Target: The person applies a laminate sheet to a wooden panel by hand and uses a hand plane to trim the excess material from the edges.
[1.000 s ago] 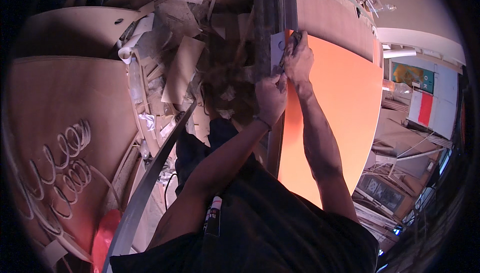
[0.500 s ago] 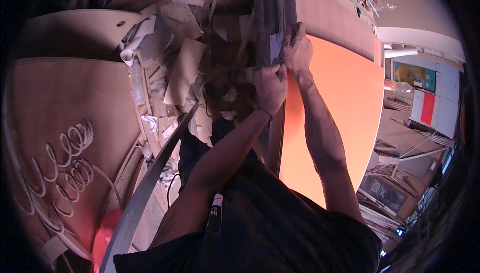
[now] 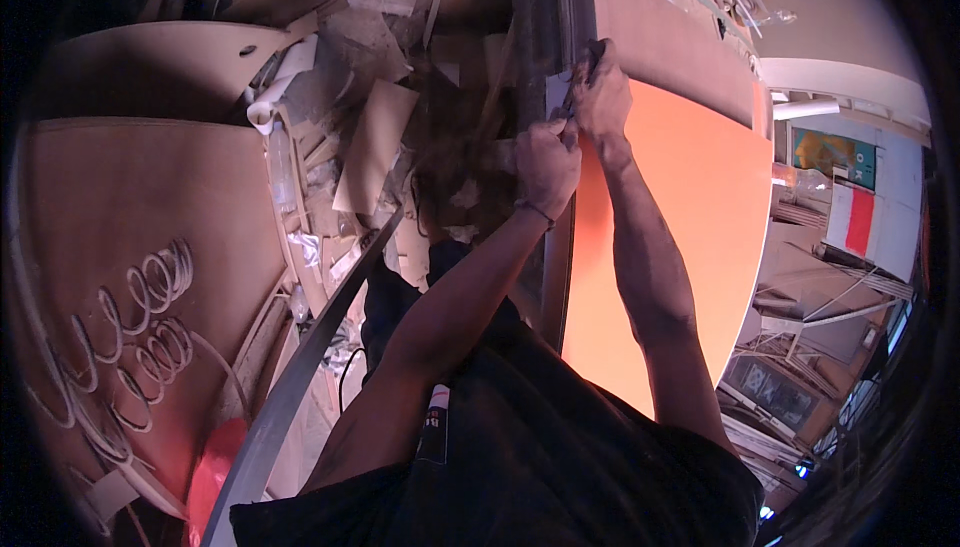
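Observation:
Both of my hands work close together at the left edge of a bright orange board (image 3: 680, 217). My left hand (image 3: 548, 159) is closed, thumb toward the right hand, at the long dark edge strip. Just ahead and to the right, my right hand (image 3: 603, 102) is also closed, its fingers curled over the same edge. A small pale piece like paper (image 3: 556, 93) shows beside the fingers, mostly hidden. Something thin and dark lies between the hands; its kind cannot be made out.
Scrap boards and offcuts (image 3: 375, 147) litter the floor at left. A long grey strip (image 3: 310, 357) slants beside my left arm. A coiled hose (image 3: 150, 357) hangs before a brown panel (image 3: 150, 187). A red bag (image 3: 213, 472) is lower left.
My right hand has shifted slightly forward and my left hand a little toward it. Less of the pale piece shows. Both hands stay closed at the board's edge.

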Demonstrator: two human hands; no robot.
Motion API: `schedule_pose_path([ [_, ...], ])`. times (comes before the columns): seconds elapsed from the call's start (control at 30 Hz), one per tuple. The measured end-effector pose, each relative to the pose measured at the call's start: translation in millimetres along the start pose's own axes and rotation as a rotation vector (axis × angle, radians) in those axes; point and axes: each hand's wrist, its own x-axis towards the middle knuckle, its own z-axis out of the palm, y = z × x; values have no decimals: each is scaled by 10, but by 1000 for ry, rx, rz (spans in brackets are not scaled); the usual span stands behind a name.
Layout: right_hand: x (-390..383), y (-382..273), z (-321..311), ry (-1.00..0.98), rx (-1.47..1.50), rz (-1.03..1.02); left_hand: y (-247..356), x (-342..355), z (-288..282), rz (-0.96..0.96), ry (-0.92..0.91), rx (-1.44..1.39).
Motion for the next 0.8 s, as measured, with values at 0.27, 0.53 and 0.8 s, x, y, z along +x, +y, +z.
schedule_pose_path([
  [0.27, -5, -6, -19, 125, 97, 71, 31, 39, 71, 100, 118, -108],
  [0.53, 6, -50, 6, 65, 98, 24, 16, 67, 48, 75, 99, -23],
  [0.8, 79, 66, 130, 192, 149, -69, -106, 266, 134, 97, 80, 49],
])
